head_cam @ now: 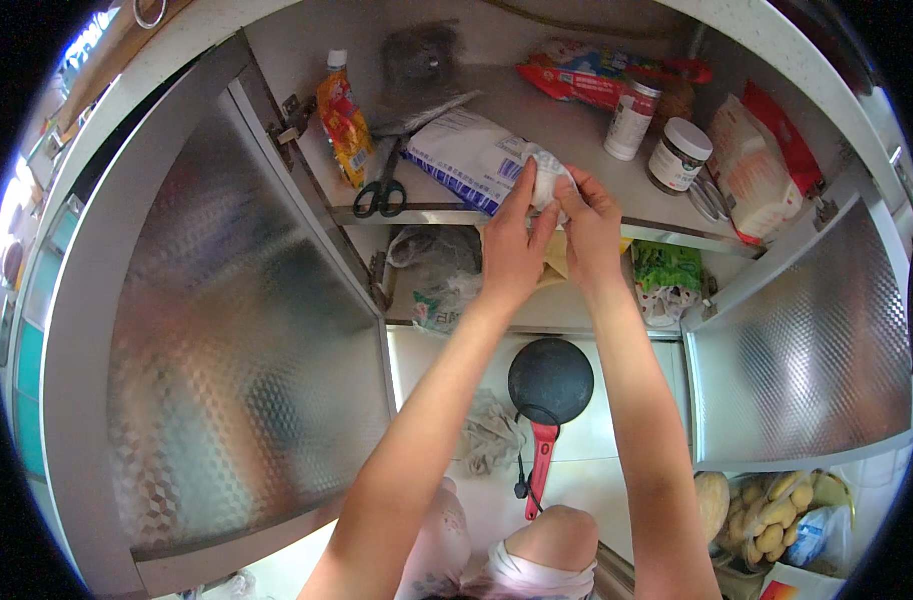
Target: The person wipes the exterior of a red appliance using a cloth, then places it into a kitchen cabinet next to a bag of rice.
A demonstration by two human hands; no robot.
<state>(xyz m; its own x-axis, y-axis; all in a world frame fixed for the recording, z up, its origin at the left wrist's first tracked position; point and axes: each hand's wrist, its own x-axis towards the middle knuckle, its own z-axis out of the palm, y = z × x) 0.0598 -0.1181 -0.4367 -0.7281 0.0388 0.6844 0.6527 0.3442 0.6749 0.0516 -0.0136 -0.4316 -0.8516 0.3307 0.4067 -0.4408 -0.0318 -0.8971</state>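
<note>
A white and blue printed plastic food bag (456, 154) lies on the upper cabinet shelf, its right end gathered into a crumpled bunch (548, 176). My left hand (512, 244) pinches that bunch from the left, thumb and fingers around it. From the right, my right hand (593, 229) grips the same gathered end with bent fingers. The bag's contents are hidden. Left of the bag, black-handled scissors (381, 196) rest at the shelf's front edge. Behind them leans an orange pouch (344, 120) with a white cap. A white bottle (631, 124) stands to the right of my hands.
A lidded jar (677, 157) and a red-and-white bag (760, 161) occupy the right of the shelf. Frosted glass doors (254, 375) (809, 352) stand swung out on both sides. Below are plastic bags (441, 277), a green packet (666, 274), a red-handled pan (551, 379) and potatoes (775, 517).
</note>
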